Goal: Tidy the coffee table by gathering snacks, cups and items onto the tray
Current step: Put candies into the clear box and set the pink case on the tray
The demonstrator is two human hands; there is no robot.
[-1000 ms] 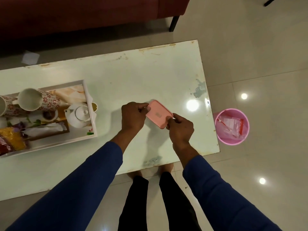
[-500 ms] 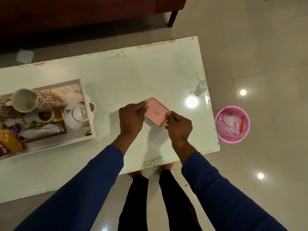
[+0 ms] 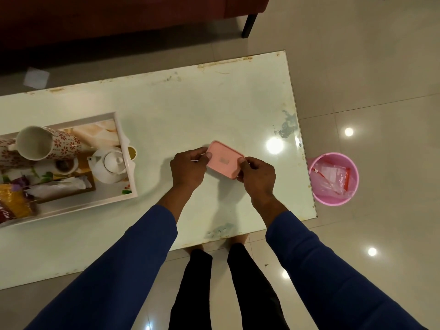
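A flat pink box (image 3: pixel 223 159) with rounded corners is held over the right half of the white coffee table (image 3: pixel 202 108). My left hand (image 3: pixel 188 170) pinches its left end and my right hand (image 3: pixel 258 177) pinches its right end. The white tray (image 3: pixel 129 184) lies on the table's left side. On it are a white teapot (image 3: pixel 108 166), a flower-patterned mug (image 3: pixel 45 145) lying on its side, a small cup (image 3: pixel 64 165), crumpled wrappers and a yellow snack packet (image 3: pixel 14 206).
A pink waste bin (image 3: pixel 333 178) with plastic wrappers inside stands on the tiled floor just past the table's right end. A dark red sofa (image 3: pixel 119 15) runs along the far side. A white scrap (image 3: pixel 35 77) lies on the floor behind the table.
Both hands have kept hold of the pink box and turned it a little flatter; they stay in about the same place over the table.
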